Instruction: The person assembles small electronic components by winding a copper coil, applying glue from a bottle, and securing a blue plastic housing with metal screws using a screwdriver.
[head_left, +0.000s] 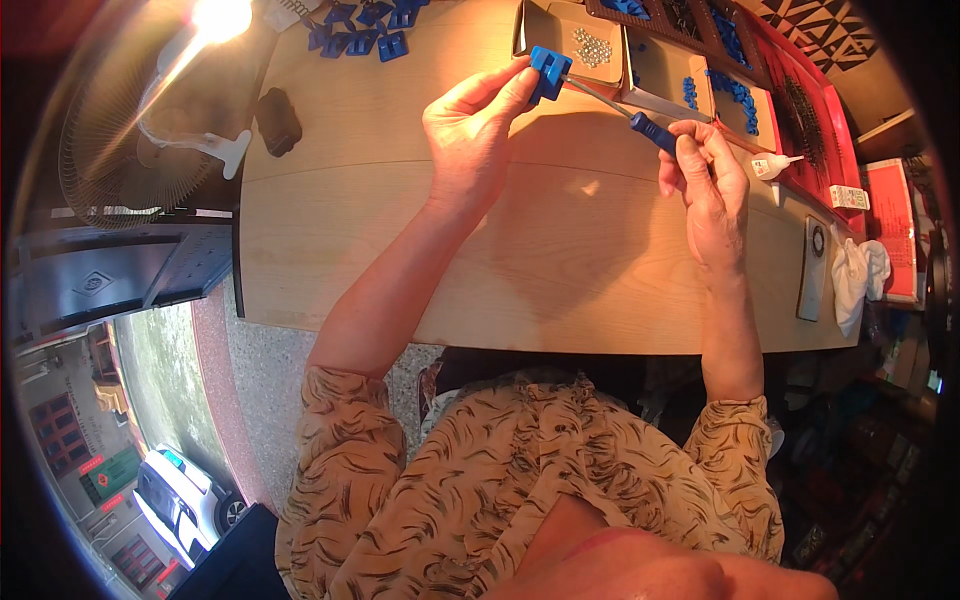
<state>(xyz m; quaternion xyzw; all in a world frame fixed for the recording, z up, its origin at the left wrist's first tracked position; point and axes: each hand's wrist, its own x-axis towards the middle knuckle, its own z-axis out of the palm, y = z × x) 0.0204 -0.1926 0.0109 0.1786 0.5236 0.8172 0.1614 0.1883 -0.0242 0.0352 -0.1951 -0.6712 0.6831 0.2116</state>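
Screwdriver (652, 131), clamped between the fingers of the right hand (712, 190), points into the blue part (550, 75) pinched by the left hand (472, 128) above the table (300, 220), apparently a driver-turning step calling for steady alignment

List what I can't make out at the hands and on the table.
Screwdriver tip: head view, too small to tell whether it meets a screw in the blue plastic part.
That part's far side: head view, hidden by the part itself.
Small shiny metal pieces: head view, too small to identify.
Pile of blue parts: head view, cut off by the upper edge.
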